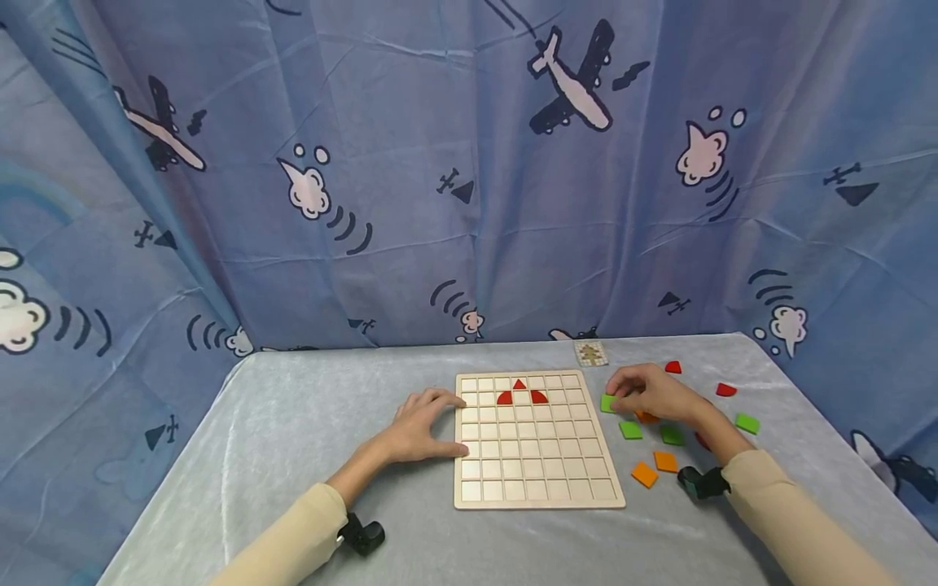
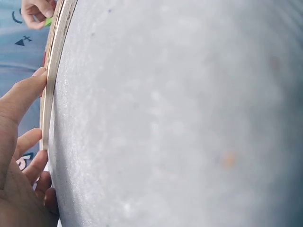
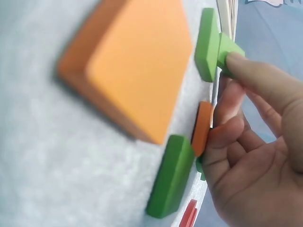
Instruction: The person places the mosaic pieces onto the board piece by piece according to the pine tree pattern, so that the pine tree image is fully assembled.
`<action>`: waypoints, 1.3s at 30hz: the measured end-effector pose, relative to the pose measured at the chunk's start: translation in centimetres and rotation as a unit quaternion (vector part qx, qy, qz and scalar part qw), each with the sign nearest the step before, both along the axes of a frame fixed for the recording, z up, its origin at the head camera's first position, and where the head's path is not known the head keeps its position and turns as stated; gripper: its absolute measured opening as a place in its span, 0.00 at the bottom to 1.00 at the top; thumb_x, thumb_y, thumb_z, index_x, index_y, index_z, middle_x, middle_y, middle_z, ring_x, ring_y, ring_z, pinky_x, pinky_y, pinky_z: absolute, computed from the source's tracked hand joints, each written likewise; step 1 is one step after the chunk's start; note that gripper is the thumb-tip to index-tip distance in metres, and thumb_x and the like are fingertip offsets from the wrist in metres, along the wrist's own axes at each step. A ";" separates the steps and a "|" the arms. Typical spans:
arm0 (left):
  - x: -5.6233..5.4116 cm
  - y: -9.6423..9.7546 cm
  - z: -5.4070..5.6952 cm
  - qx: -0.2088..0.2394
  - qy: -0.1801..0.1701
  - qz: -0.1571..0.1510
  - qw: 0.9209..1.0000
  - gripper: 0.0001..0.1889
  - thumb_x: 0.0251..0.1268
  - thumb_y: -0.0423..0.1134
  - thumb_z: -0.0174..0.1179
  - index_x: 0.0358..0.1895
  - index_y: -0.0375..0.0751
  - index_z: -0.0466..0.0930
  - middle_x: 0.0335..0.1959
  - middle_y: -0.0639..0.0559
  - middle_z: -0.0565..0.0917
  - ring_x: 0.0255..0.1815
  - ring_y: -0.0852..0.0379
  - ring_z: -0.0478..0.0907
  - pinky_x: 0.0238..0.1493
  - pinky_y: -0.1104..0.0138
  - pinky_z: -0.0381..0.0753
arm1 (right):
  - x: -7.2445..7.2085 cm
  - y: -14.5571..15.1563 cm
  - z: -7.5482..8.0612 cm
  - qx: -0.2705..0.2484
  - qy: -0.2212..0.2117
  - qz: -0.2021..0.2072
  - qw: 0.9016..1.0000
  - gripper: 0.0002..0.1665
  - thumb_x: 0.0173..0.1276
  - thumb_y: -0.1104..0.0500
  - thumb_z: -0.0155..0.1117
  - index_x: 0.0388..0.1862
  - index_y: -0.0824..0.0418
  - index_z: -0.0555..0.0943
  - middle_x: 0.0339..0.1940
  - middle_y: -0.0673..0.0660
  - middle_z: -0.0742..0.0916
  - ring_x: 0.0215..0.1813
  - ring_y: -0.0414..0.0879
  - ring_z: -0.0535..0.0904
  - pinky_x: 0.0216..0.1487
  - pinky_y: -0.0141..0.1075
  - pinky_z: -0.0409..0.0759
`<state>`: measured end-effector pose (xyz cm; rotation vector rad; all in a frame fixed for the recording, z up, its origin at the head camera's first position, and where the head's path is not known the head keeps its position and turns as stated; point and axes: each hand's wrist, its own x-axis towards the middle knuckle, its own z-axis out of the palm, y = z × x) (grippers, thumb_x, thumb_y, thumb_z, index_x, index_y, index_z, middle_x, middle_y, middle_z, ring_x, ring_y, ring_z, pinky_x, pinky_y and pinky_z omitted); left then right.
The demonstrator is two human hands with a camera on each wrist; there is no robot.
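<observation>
A pale wooden grid board lies on the table. Along its left edge rests my left hand, thumb and fingertips spread apart on the rim with nothing gripped. Between thumb and fingers my right hand pinches a light green tile, just past the board's upper right side. Near the board's top sit a red triangle and two red curved pieces, one on the left and one on the right. Another light green tile lies below the right hand.
Right of the board are scattered orange tiles, a darker green tile, a green tile and red pieces. A small patterned card lies at the table's back edge. Behind hangs a blue curtain.
</observation>
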<state>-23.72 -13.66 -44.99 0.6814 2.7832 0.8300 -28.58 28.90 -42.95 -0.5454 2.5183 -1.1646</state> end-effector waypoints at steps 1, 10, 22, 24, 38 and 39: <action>0.0 0.0 0.0 0.000 -0.001 0.001 1.000 0.37 0.50 0.62 0.72 0.65 0.59 0.72 0.69 0.53 0.69 0.63 0.47 0.64 0.64 0.45 0.63 | 0.0 0.0 0.0 -0.002 -0.001 -0.001 1.000 0.12 0.63 0.63 0.70 0.44 0.66 0.82 0.38 0.61 0.87 0.36 0.44 0.78 0.37 0.30 0.78; 0.0 0.0 -0.1 0.004 -0.002 0.002 1.000 0.36 0.50 0.62 0.71 0.65 0.59 0.72 0.69 0.53 0.69 0.63 0.47 0.64 0.64 0.44 0.63 | -0.2 0.5 -0.1 0.004 -0.006 -0.028 1.000 0.13 0.66 0.57 0.69 0.45 0.63 0.83 0.37 0.60 0.86 0.32 0.46 0.78 0.33 0.34 0.78; 0.0 0.1 -0.1 0.000 -0.001 -0.001 1.000 0.37 0.50 0.62 0.71 0.65 0.59 0.72 0.69 0.53 0.69 0.65 0.46 0.64 0.65 0.44 0.63 | -0.6 -0.2 0.6 -0.014 -0.019 -0.043 0.999 0.17 0.67 0.53 0.68 0.49 0.62 0.82 0.43 0.60 0.87 0.39 0.46 0.80 0.40 0.38 0.82; 0.0 0.1 0.0 -0.002 0.000 -0.001 1.000 0.37 0.50 0.62 0.72 0.65 0.58 0.72 0.69 0.53 0.69 0.65 0.46 0.64 0.65 0.44 0.63 | -0.7 -0.5 0.7 -0.018 -0.014 -0.040 0.999 0.17 0.66 0.53 0.69 0.48 0.62 0.83 0.43 0.60 0.87 0.40 0.45 0.80 0.40 0.38 0.83; -0.1 0.0 0.0 -0.003 0.003 -0.001 1.000 0.37 0.50 0.61 0.72 0.66 0.58 0.72 0.69 0.53 0.69 0.66 0.46 0.64 0.65 0.44 0.63 | -1.5 -3.6 1.3 -0.052 0.008 -0.012 0.999 0.14 0.66 0.55 0.69 0.46 0.62 0.84 0.39 0.62 0.87 0.38 0.44 0.83 0.39 0.35 0.82; -0.1 0.0 0.0 -0.004 0.003 -0.001 1.000 0.37 0.50 0.62 0.72 0.66 0.58 0.72 0.69 0.53 0.69 0.66 0.46 0.64 0.65 0.44 0.63 | -1.6 -3.8 1.2 -0.053 0.009 -0.010 0.999 0.14 0.66 0.56 0.69 0.46 0.62 0.84 0.39 0.62 0.88 0.38 0.44 0.83 0.39 0.35 0.82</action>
